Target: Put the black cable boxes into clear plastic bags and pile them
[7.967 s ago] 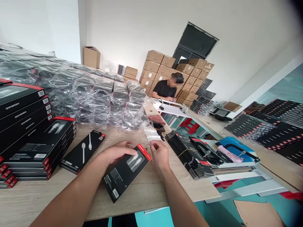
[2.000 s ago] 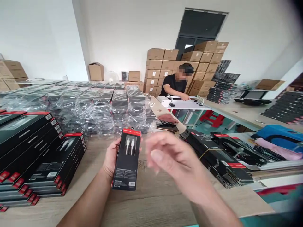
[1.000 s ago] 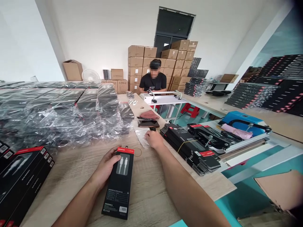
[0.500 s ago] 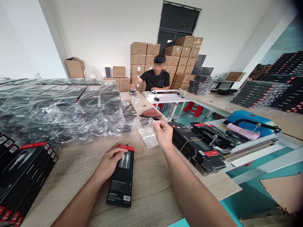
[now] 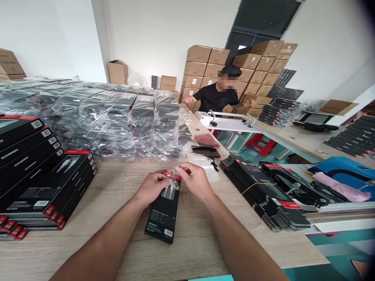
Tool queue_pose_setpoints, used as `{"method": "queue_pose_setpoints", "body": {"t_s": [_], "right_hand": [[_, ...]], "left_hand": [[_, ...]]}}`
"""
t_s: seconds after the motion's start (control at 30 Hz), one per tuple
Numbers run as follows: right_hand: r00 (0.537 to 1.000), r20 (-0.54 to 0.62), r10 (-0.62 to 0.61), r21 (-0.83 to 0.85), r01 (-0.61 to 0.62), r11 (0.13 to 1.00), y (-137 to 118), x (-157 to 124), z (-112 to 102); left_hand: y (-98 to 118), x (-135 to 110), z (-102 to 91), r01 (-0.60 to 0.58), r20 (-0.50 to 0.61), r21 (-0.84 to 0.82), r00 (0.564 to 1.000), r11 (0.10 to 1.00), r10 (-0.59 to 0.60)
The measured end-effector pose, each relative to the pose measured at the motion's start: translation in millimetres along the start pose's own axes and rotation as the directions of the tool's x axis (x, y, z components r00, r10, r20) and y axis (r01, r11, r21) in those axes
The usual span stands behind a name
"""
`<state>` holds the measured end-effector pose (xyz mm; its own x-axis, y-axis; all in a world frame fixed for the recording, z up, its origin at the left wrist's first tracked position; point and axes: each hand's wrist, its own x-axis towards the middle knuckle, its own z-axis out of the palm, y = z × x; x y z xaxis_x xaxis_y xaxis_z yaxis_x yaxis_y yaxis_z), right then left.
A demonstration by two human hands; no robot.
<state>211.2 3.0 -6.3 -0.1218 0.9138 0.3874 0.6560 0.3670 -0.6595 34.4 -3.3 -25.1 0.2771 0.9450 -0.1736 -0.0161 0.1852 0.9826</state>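
Note:
A slim black cable box (image 5: 164,212) with a red top edge lies tilted over the wooden table (image 5: 117,183), its far end lifted. My left hand (image 5: 151,187) is closed on the box's upper left side. My right hand (image 5: 195,180) pinches a clear plastic sleeve (image 5: 175,175) at the box's red end, and the sleeve's mouth sits over that end. Both hands meet at the top of the box.
Stacks of black boxes (image 5: 43,183) stand at the left, plastic-wrapped bundles (image 5: 117,117) behind. A bound row of flat black boxes (image 5: 263,195) and a blue sealing machine (image 5: 342,175) lie to the right. A phone (image 5: 206,151) rests ahead. A person (image 5: 219,97) works at a far white table.
My right hand picked a clear sleeve from the pile ahead and brought it back to the top of the box. My left hand raised the box's far end. The view swung left.

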Motion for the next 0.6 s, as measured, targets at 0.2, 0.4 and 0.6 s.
{"method": "queue_pose_setpoints", "body": {"t_s": [0.2, 0.4, 0.6], "right_hand": [[0.976, 0.216, -0.008, 0.036, 0.0, 0.999, -11.3, -10.5, -14.5], [0.987, 0.162, -0.019, -0.148, 0.044, 0.988, -21.4, -24.7, 1.1], [0.995, 0.086, 0.047, 0.01, -0.048, 0.999, -20.2, -30.7, 6.4]], "left_hand": [[-1.6, 1.6, -0.1, -0.074, -0.061, 0.009, 0.995, 0.997, 0.075], [-4.1, 0.0, -1.4, -0.127, -0.06, 0.042, 0.99, 0.991, 0.129], [-6.4, 0.2, -3.9, -0.157, 0.012, 0.047, 0.988, 0.986, 0.157]]}}
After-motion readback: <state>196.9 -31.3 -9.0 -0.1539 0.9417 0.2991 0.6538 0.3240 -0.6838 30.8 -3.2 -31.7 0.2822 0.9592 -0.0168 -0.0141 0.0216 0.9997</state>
